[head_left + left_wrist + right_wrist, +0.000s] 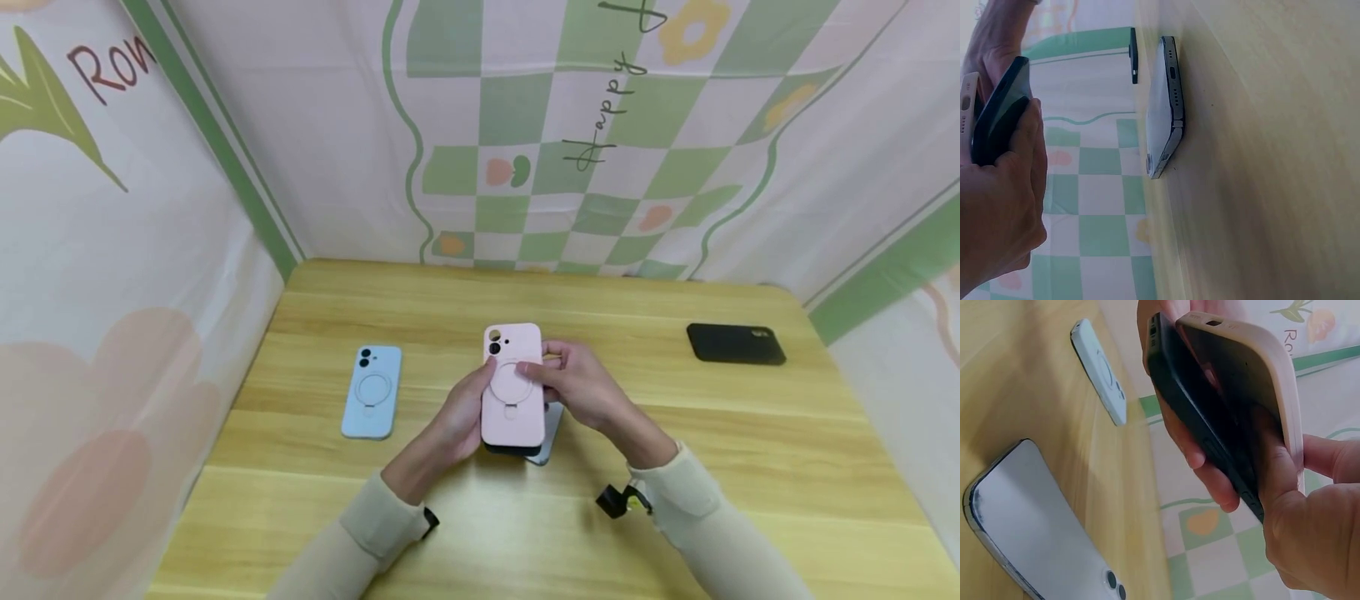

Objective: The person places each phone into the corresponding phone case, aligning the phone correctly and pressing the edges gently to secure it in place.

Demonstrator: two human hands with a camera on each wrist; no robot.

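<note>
A pink phone case [513, 417] with a ring on its back is held over the table between both hands. My right hand [588, 385] pinches its edge, thumb on the back and fingers inside, as the right wrist view shows. Behind the case is a dark phone [1200, 419], tilted apart from it with a wedge-shaped gap between. My left hand [459, 417] grips the dark phone from its back, its thumb by the pink case's side edge. Beneath them lies a pale silver phone [1035, 531] on the table, mostly hidden in the head view.
A light blue phone case [372, 393] with a ring lies to the left on the wooden table [480, 542]. At the far right lies a black phone case [735, 344]. Printed cloth [337, 150] hangs behind the table and along both sides.
</note>
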